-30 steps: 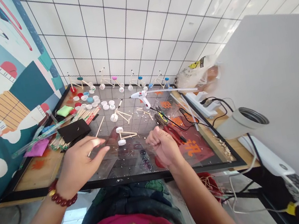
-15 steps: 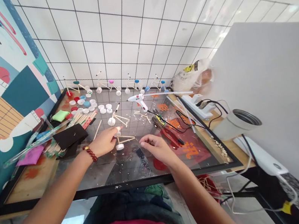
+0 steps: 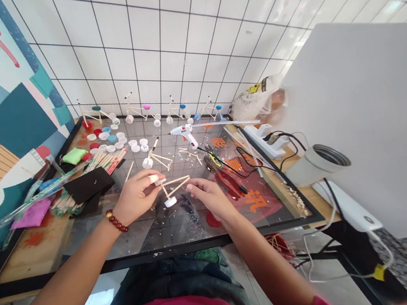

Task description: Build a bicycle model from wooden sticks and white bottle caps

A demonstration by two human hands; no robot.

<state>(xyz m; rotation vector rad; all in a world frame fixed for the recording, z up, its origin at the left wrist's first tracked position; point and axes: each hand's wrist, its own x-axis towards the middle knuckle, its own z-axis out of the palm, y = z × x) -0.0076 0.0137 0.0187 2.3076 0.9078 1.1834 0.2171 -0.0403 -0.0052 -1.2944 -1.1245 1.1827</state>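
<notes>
My left hand (image 3: 138, 197) pinches a small stick frame (image 3: 175, 181) by the white bottle cap at its far left corner. Thin wooden sticks form a narrow triangle, and another white bottle cap (image 3: 171, 202) sits at its near corner. At the pointed right end, the closed thumb and fingers of my right hand (image 3: 213, 198) meet the stick tips. A pale wrap covers part of one left finger. Just beyond lies a similar stick frame with a white cap (image 3: 147, 163) and a dark-tipped upright stick (image 3: 156, 144).
A white glue gun (image 3: 187, 135) rests behind the hands, its cord running right past red-handled pliers (image 3: 232, 181). Loose bottle caps (image 3: 121, 136), bundled sticks (image 3: 105, 161) and black card (image 3: 89, 185) lie left. Several finished-looking stick figures (image 3: 177, 111) line the back wall. A power strip (image 3: 267, 141) stands right.
The stick frame has come up off the tabletop in my left hand and tilted. My right hand has moved slightly left and up to its pointed end. The view has shifted a little.
</notes>
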